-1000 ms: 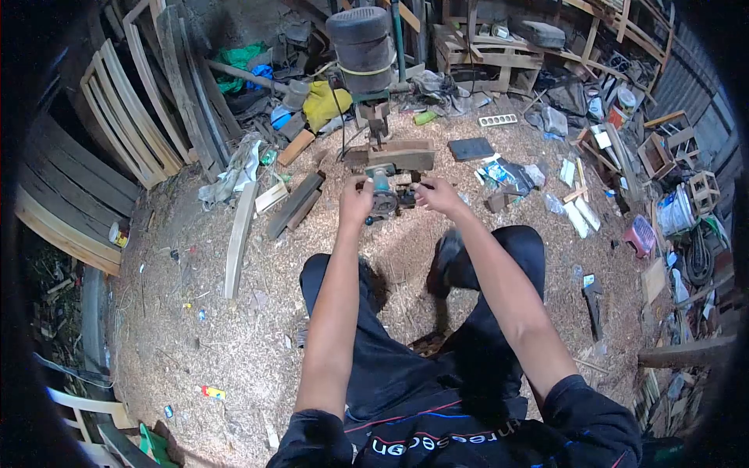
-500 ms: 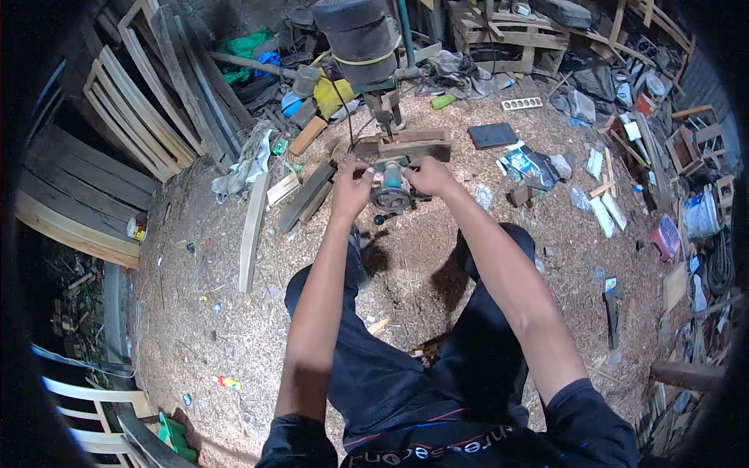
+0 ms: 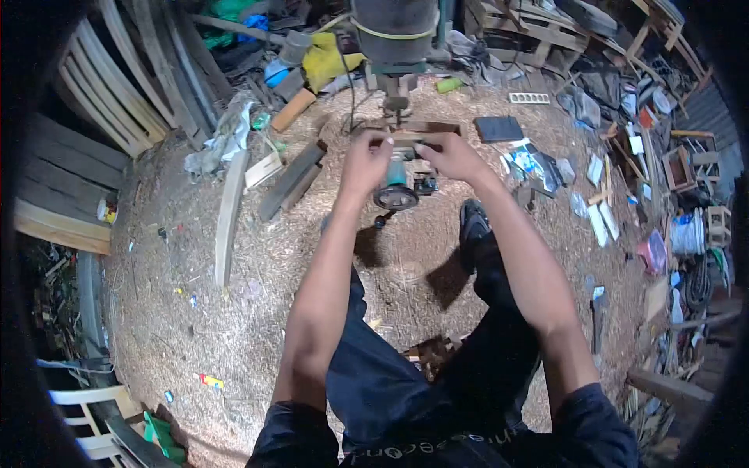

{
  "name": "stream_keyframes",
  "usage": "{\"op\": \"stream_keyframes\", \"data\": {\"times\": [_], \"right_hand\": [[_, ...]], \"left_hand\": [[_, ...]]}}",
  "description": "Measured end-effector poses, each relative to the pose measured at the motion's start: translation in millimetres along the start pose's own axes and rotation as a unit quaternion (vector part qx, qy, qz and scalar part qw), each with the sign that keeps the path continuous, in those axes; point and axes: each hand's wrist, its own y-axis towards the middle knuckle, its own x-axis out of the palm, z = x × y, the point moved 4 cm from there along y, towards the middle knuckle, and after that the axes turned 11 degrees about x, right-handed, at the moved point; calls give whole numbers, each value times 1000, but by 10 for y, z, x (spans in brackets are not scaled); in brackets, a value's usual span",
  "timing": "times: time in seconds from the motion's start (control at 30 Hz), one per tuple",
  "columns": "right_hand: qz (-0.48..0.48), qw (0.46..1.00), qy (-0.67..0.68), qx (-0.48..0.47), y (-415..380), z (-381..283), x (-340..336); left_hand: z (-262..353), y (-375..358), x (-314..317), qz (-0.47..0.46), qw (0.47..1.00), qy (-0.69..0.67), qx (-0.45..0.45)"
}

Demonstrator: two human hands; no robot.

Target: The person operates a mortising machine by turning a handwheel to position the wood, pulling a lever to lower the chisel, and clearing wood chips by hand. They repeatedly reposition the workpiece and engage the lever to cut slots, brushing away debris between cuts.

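Dark handwheel (image 3: 396, 200) in front, 1 wooden piece (image 3: 407, 141) behind.
Left hand (image 3: 365, 163) and right hand (image 3: 457, 159) flank it; their grip is partly hidden, so I cannot tell if they pinch. Farther, the motor (image 3: 394, 39) is cut off at top.

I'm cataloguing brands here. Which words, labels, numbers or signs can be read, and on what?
"second": upside down on the black fabric shirt; its other letters are unclear.
Too small to read: any print on the blue-and-white plastic packaging and small red-and-yellow item.
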Motion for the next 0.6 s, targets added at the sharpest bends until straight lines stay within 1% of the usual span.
{"op": "stream_keyframes", "data": {"times": [0.07, 0.1, 0.17, 0.2, 0.23, 0.27, 0.33, 0.37, 0.4, 0.43, 0.47, 0.5, 0.53, 0.6], "right_hand": [[55, 997, 46, 24, 81, 58, 28], [82, 994, 70, 29, 133, 92, 46], [92, 994, 61, 6, 273, 203, 142], [94, 994, 56, -7, 300, 226, 164], [86, 995, 44, -13, 285, 204, 144], [90, 995, 39, -32, 282, 202, 144], [92, 993, 29, -64, 313, 361, 279], [75, 997, 3, -19, 336, 497, 415], [56, 998, -22, 29, 346, 667, 591], [79, 997, 9, 13, 293, 817, 760], [64, 997, -1, 31, 240, 906, 918], [50, 998, -11, 48, 189, 959, 1074], [40, 997, -23, 61, 199, 1026, 1214], [27, 996, 37, 73, 200, 1178, 1550]], "left_hand": [[36, 62, 68, 18, 1000, -3, 11], [66, 49, 87, 18, 999, 20, 21], [144, 22, 105, 27, 996, 73, 48], [134, -6, 116, 25, 998, 53, 10], [9, -20, 111, 21, 999, 39, 4], [-177, -34, 136, 16, 1000, 23, -2], [-757, -124, 268, 10, 998, 54, -39], [-943, -159, 308, 8, 996, 71, -59], [-994, -203, 345, 7, 994, 74, -75], [-1031, -310, 407, 1, 992, 78, -96], [-1089, -377, 461, -5, 990, 81, -114], [-1330, -437, 561, -34, 987, 111, -115], [-1429, -462, 619, -50, 982, 109, -147], [-1635, -562, 768, -82, 968, 104, -212]]}}
